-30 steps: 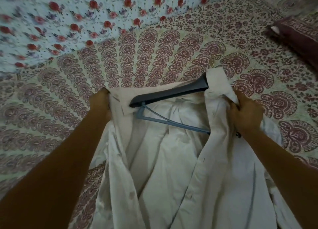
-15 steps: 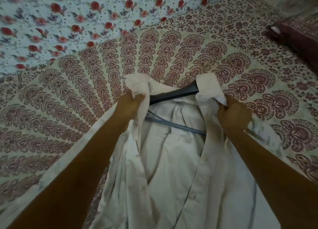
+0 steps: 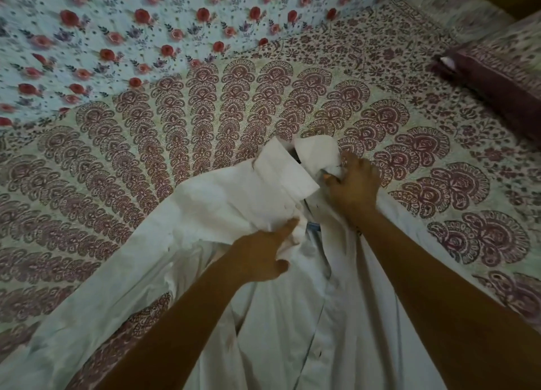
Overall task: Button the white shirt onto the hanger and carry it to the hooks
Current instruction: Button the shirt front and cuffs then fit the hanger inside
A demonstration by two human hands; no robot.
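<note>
White cotton fills the near edge of the view: the white shirt [image 3: 222,202] lies spread on a bed, its front panels open toward the person and one sleeve trailing down to the left. Two bare forearms reach over it. The left hand [image 3: 260,255] pinches the edge of the left front panel just below the collar, thumb and fingers closed on the cloth. Just beyond it, the right hand [image 3: 352,184] is clenched on the bunched right collar end. Between the two hands a small strip of the blue hanger [image 3: 313,227] shows under the fabric; the rest of it is covered. The collar [image 3: 288,171] stands folded up at the shirt's far end. Underneath is a maroon paisley-print bedspread [image 3: 205,111]. Farther off lie a pale blue rose-print cloth [image 3: 117,23] at the upper left and a maroon pillow [image 3: 494,76] at the right edge.
</note>
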